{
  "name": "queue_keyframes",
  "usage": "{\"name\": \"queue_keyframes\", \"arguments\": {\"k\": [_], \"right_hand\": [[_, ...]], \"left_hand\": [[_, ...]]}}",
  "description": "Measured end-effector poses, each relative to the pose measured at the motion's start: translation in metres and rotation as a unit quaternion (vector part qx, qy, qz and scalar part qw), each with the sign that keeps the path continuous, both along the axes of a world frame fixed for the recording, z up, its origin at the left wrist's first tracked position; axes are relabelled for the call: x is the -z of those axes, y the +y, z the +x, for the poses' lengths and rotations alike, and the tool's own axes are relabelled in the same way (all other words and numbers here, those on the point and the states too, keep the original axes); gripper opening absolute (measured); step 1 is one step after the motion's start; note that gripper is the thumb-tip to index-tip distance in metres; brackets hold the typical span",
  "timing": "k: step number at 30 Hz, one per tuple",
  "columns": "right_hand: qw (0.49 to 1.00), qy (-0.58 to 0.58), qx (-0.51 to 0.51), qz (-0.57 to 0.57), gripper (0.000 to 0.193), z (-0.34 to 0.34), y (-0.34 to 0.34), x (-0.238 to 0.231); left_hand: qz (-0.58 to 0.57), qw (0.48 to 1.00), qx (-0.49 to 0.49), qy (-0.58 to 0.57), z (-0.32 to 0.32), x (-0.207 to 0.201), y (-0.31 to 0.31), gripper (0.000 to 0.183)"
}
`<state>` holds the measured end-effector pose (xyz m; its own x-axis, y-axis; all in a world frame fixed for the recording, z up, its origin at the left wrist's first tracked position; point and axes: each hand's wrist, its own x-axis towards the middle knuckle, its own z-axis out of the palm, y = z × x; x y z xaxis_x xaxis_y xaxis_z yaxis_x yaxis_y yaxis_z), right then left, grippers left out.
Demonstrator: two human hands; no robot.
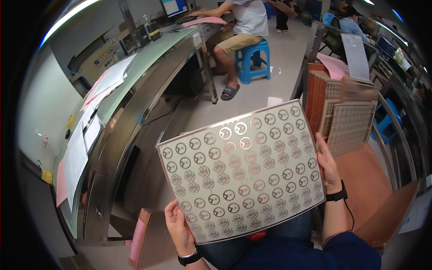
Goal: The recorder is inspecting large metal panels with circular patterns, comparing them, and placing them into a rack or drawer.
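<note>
Both hands are holding the panel (241,173) over the lap, left hand (178,227) gripping its lower edge, right hand (327,164) its side; keeping fingers off the printed circles seems wise.

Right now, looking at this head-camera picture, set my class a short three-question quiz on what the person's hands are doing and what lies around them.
1. True or false: both hands grip the patterned sheet.
2. Which edge does the right hand hold? A) the right edge B) the top edge C) the lower-left corner
3. Fill in: another person sits on a ____ plastic stool by the long bench.

Key
1. True: the left hand holds the lower-left corner, the right hand the right edge.
2. A
3. blue. A stack of similar sheets stands to the right.
</note>
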<state>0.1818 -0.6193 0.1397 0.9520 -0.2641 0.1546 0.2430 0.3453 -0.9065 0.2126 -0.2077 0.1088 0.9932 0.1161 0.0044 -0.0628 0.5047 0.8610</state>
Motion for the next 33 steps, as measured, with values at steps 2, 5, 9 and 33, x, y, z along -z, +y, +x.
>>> {"name": "queue_keyframes", "arguments": {"k": [2,5,9,33], "right_hand": [[0.993,0.05,-0.086,0.066,0.055,-0.002,-0.01,0.01],[0.98,0.136,-0.127,0.076,0.043,-0.016,-0.022,0.031],[0.99,0.113,-0.035,0.073,0.036,-0.031,-0.046,0.05],[0.71,0.072,0.695,0.081,0.033,-0.06,-0.149,0.18]], "left_hand": [[0.03,0.999,-0.014,0.012,0.002,-0.006,-0.007,0.025],[0.026,0.999,0.024,0.013,0.006,0.004,0.008,0.031],[0.087,0.996,0.01,-0.011,0.013,-0.008,-0.001,0.036],[0.438,0.89,-0.116,0.057,0.031,0.017,-0.001,0.027]]}}
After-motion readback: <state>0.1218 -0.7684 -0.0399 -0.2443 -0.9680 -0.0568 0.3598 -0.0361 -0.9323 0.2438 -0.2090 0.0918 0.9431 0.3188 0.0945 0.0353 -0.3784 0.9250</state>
